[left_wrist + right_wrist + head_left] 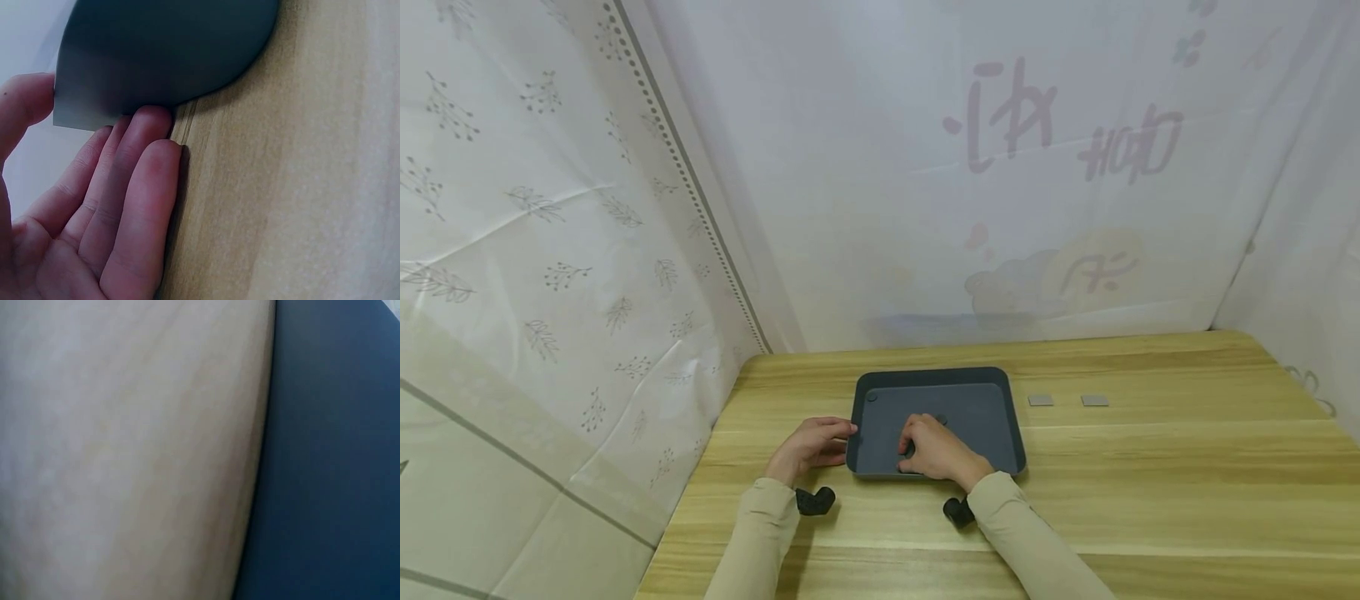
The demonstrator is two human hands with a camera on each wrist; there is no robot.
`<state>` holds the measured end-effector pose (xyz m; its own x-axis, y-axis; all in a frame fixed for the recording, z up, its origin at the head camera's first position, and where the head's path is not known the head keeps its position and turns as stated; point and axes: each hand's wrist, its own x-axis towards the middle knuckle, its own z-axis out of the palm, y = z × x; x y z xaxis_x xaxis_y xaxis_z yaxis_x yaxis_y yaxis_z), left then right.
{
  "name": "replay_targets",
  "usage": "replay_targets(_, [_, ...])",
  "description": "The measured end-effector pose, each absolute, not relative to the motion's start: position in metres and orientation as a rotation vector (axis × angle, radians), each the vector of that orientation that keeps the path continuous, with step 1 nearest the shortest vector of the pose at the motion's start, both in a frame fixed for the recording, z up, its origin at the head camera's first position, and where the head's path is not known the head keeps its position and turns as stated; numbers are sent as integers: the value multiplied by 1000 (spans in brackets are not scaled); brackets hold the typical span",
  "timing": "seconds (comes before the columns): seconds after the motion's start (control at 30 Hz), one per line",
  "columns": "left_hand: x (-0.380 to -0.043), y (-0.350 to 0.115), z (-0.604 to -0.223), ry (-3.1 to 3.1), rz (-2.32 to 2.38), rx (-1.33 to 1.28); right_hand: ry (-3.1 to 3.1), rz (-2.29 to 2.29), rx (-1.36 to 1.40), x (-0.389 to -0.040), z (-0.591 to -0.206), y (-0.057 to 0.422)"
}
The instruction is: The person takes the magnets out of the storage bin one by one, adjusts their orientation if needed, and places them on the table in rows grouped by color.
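A dark grey rectangular tray [955,398] lies on the wooden table. My left hand [812,446] is at its left side, with the thumb at the rim and the loosely extended fingers [144,194] against the outer wall, low by the tabletop. My right hand [936,450] is over the tray's near half, fingers curled down and pinching a small dark piece [910,450], mostly hidden by the hand. A dark round disc [872,397] lies in the tray's far left corner. Another small dark round piece [942,419] shows just beyond the right knuckles. The right wrist view catches only tray and table.
Two small light grey rectangular pieces, a left one [1040,400] and a right one [1094,400], lie on the table right of the tray. Black wrist-worn devices show at the left wrist [816,501] and right wrist [958,511]. Printed white curtains hang behind and beside the table.
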<state>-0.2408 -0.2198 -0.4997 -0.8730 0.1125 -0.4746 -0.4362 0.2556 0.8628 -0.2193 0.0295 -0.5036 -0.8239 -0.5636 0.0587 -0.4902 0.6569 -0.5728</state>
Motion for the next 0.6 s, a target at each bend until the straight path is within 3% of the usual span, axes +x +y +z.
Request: replay_targets(0.6, [-239, -219, -499, 2105, 1650, -281, 2737, -941, -845, -221, -506, 31])
